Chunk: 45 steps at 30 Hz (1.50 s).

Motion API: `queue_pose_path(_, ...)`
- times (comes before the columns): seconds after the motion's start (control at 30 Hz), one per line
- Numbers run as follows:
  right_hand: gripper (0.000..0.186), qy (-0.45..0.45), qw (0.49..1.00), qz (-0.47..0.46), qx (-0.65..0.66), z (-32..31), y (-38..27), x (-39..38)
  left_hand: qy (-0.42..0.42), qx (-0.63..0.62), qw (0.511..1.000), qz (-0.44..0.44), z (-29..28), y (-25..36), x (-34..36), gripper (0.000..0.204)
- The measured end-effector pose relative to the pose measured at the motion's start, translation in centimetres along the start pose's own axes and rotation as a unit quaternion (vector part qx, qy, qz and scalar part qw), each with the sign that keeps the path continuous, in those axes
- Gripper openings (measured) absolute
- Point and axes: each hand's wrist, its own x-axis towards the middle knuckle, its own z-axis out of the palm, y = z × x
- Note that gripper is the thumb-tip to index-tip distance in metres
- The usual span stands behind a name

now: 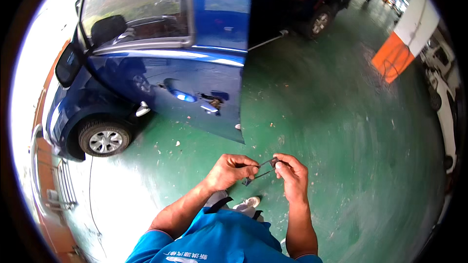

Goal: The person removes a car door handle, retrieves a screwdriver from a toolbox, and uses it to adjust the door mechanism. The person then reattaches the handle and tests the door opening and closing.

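My left hand (231, 171) and my right hand (292, 174) hold a thin black frame-shaped part (247, 182) between them, in front of my body. The left fingers pinch it near one end; those of my right hand grip the thicker dark far end. Its exact kind is too small to tell. Ahead and to the left stands a blue car door (165, 73), swung open. On its outer panel are a blue door handle (180, 93) and, beside it, a ragged dark opening (213, 101) where inner parts show.
Behind the door is the blue vehicle's front wheel (105, 139). A dark vehicle (319, 0) stands further back. An orange and white pillar (394, 58) rises at the right, with white cars (446, 102) beyond it. A cable (90, 199) lies on the green floor (351, 165).
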Motion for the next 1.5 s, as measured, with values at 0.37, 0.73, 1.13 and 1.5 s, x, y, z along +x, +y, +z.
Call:
queue_pose_path(0.37,0.018,-0.129,0.983,-0.117,-0.057,11.7,-1.1,4.0,-0.025,-0.300,0.953,-0.037,-11.5,0.5,-4.6,0.038)
queue_pose_path(0.73,0.030,0.064,0.991,-0.099,-0.068,17.6,1.7,7.4,0.186,-0.058,0.962,0.192,-20.1,3.1,-2.3,0.015)
queue_pose_path(1.13,0.032,0.026,0.985,-0.141,-0.094,19.8,1.2,7.5,0.065,-0.150,0.978,0.130,-20.6,3.6,-0.1,0.017)
queue_pose_path(1.5,0.026,0.079,0.977,-0.154,-0.127,17.4,0.6,8.2,0.130,-0.168,0.965,0.157,-18.4,1.3,1.0,0.034)
